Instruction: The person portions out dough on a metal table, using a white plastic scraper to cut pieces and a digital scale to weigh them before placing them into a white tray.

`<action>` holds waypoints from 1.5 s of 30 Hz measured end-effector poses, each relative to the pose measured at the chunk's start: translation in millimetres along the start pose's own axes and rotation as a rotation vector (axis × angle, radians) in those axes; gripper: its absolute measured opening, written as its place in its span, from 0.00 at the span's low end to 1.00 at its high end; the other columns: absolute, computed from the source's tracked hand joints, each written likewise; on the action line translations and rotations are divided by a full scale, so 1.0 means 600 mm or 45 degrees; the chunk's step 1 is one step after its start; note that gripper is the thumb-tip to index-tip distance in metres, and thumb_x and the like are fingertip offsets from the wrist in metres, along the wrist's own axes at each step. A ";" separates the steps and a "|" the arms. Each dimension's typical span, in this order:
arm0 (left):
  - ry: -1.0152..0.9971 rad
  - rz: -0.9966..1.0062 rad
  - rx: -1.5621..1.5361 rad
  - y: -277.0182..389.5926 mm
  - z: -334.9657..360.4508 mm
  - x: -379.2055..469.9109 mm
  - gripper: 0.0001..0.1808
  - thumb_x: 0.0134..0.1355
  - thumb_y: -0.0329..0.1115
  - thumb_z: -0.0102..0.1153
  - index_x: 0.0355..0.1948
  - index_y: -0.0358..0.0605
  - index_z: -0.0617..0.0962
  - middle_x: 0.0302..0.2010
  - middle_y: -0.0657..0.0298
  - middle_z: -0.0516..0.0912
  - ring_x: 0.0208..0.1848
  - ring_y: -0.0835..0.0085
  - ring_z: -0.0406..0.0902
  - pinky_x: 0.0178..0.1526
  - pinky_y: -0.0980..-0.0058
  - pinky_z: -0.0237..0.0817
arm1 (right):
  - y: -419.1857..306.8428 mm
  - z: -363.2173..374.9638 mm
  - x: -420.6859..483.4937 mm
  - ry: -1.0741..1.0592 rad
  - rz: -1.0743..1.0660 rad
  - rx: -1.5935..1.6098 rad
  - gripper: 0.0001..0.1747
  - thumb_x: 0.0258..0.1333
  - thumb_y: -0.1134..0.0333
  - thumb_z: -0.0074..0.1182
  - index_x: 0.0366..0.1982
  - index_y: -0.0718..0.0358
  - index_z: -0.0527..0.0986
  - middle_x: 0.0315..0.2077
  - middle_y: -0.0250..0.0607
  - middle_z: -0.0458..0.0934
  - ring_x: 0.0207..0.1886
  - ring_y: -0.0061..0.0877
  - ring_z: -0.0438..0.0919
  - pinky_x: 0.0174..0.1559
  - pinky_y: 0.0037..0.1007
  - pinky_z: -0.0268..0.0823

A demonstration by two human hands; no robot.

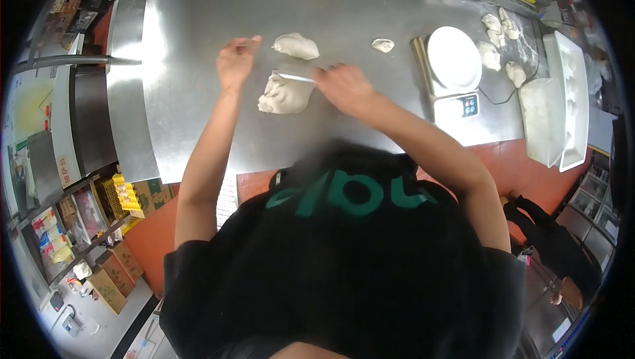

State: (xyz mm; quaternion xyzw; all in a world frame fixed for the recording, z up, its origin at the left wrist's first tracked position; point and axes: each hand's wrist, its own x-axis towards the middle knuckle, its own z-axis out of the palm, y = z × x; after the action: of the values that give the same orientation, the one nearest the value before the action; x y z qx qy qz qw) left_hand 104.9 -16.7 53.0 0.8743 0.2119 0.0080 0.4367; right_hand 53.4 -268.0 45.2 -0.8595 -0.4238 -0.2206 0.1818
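My right hand (343, 82) grips a thin pale blade (296, 77), seen nearly edge-on; whether it is a dough scraper or a knife I cannot tell. The blade lies over the top edge of a large wrinkled dough lump (286, 95). Just beyond it, apart from that lump, rests a smoother dough piece (296, 46). My left hand (235, 61) is raised left of both pieces, fingers loosely bent and a gap beside the thumb, with nothing visible in it. Off to the right, a small dough bit (382, 45) sits alone on the steel worktable (208, 6).
Right of the small bit stands a digital scale (455, 106) with a round white plate (454, 58). Several dough pieces (489, 56) lie beyond it, near white plastic trays (543, 121) at the table's right end. A person in dark clothing (560, 240) is at lower right.
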 end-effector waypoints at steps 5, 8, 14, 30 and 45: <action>0.053 0.273 0.522 0.019 0.167 -0.011 0.32 0.43 0.52 0.70 0.44 0.40 0.77 0.38 0.47 0.80 0.48 0.59 0.77 0.50 0.64 0.69 | -0.005 -0.211 -0.160 -0.333 0.903 0.184 0.07 0.58 0.66 0.52 0.32 0.62 0.70 0.19 0.44 0.75 0.20 0.40 0.76 0.23 0.38 0.69; -0.179 0.488 0.601 0.072 0.200 -0.041 0.28 0.44 0.46 0.69 0.45 0.48 0.78 0.44 0.53 0.78 0.45 0.56 0.77 0.50 0.64 0.68 | -0.028 -0.268 -0.264 0.080 1.185 -0.015 0.08 0.54 0.68 0.58 0.34 0.65 0.75 0.24 0.48 0.79 0.23 0.41 0.79 0.26 0.35 0.71; -0.455 1.060 -0.350 0.375 0.251 -0.196 0.20 0.46 0.29 0.68 0.43 0.45 0.79 0.43 0.58 0.76 0.41 0.65 0.77 0.39 0.73 0.73 | -0.059 -0.327 -0.359 0.314 1.641 0.056 0.13 0.54 0.68 0.58 0.40 0.68 0.76 0.29 0.54 0.79 0.27 0.45 0.79 0.30 0.37 0.71; -0.131 1.749 0.189 0.480 0.420 -0.177 0.19 0.52 0.52 0.64 0.24 0.46 0.84 0.39 0.64 0.82 0.42 0.66 0.73 0.45 0.67 0.60 | -0.036 -0.392 -0.438 0.681 1.807 0.113 0.14 0.57 0.69 0.57 0.42 0.71 0.77 0.24 0.47 0.82 0.27 0.24 0.81 0.30 0.26 0.70; -0.140 1.679 0.217 0.435 0.408 -0.176 0.10 0.53 0.42 0.64 0.27 0.46 0.83 0.33 0.66 0.83 0.40 0.67 0.74 0.48 0.67 0.59 | -0.018 -0.384 -0.423 0.882 1.827 0.245 0.13 0.58 0.68 0.57 0.40 0.72 0.77 0.26 0.44 0.83 0.28 0.21 0.80 0.32 0.25 0.71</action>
State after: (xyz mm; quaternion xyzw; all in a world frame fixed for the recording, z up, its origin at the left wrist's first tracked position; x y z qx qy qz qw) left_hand 152.3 -380.6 119.5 0.8514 -0.3897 0.2120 0.2799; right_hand -145.3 -541.2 103.8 -0.7855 0.2956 -0.2668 0.4737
